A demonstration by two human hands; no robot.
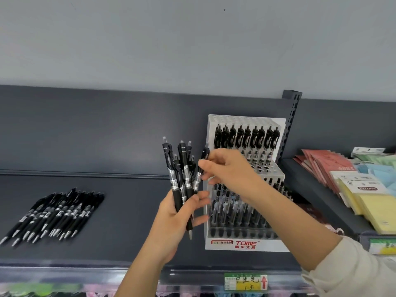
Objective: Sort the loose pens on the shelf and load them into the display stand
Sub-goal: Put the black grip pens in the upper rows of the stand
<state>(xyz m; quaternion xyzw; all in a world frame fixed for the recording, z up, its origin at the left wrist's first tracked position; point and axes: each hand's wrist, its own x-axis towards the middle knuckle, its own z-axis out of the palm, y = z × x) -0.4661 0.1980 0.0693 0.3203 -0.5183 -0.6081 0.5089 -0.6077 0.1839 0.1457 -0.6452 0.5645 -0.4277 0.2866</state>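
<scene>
A dark grey shelf (128, 211) runs across the view under a pale wall; the left hand (173, 219) is raised above its middle, fingers curled round the lower barrels of a bundle of black pens (182, 174), which stand roughly upright with their click ends up and one tip poking out below the palm; the right hand (229, 168) reaches in from the right, its sleeve pale, and pinches a single black pen (200, 168) at the right edge of that bundle between thumb and fingertips, the pen leaning slightly right and touching or lying just beside the others, which of the two I cannot tell; right behind both hands, on the right part of the shelf, stands the white tiered display stand (235, 243) with red lettering on its near base; its far top row holds black pens side by side, the step below it shows round holes, and its near rows hold more pens, partly hidden by the right forearm; the loose pens (53, 213) lie well apart on the left of the shelf in a slanted heap, tips pointing near and left; a slotted upright post (291, 116) rises just beyond the stand; further right lie red packets (321, 161) and yellow note pads (372, 211); a handwritten price tag (246, 281) with a red arrow sits on the shelf's near edge below the stand.
</scene>
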